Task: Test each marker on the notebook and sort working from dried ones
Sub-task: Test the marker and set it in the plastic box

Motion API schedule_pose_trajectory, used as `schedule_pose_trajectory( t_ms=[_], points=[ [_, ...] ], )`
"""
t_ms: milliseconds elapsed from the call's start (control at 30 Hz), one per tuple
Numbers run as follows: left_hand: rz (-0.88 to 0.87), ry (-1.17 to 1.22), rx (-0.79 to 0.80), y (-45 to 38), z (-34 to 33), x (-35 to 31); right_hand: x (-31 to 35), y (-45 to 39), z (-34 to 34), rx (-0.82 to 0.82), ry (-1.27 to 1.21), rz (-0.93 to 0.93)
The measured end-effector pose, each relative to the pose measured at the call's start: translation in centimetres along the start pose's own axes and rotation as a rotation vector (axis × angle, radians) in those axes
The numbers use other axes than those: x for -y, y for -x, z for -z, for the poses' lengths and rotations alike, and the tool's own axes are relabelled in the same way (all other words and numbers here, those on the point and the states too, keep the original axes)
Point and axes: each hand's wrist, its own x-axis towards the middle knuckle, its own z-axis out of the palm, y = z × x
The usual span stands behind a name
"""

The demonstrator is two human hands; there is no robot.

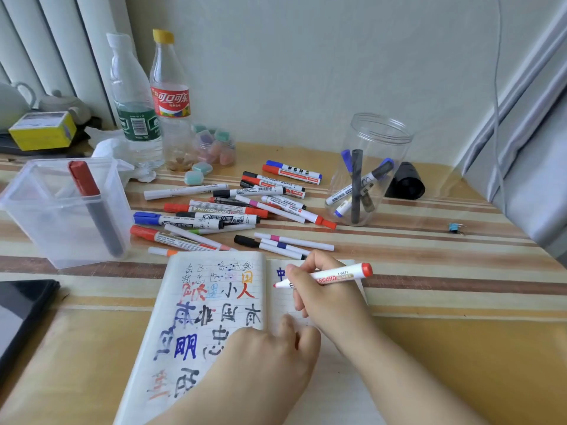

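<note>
Right hand [319, 289] grip clamped on red marker [329, 276] — left hand [270, 354] flat on notebook [214, 317].

An open notebook [214, 317] lies at the table's [460, 348] near edge, loose markers [233, 210] scattered behind it, a square tub [66, 210] left and a round jar [368, 170] right.

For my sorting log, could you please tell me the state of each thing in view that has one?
Notebook: open, left page full of test marks.
Red marker: uncapped, tip at the right page.
Right hand: grips the red marker.
Left hand: rests flat on the notebook.
Round jar: lidless, holds several markers.
Square tub: open, holds one marker.
Cola bottle: capped, nearly empty.
</note>
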Motion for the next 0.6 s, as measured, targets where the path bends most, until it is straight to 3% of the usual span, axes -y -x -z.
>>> schedule_pose_trajectory(
  t_ms=[133,300,600],
  points=[
    [0.073,0.09,-0.18,0.5,-0.3,0.4,-0.9,0.0,-0.5,-0.096,-0.004,0.056],
    [0.074,0.175,-0.186,0.4,0.5,0.8,-1.5,0.0,-0.6,-0.127,0.065,0.153],
    [0.082,0.187,-0.154,0.4,0.7,1.0,-1.5,-0.1,-0.7,-0.099,0.087,0.13]
  ],
)
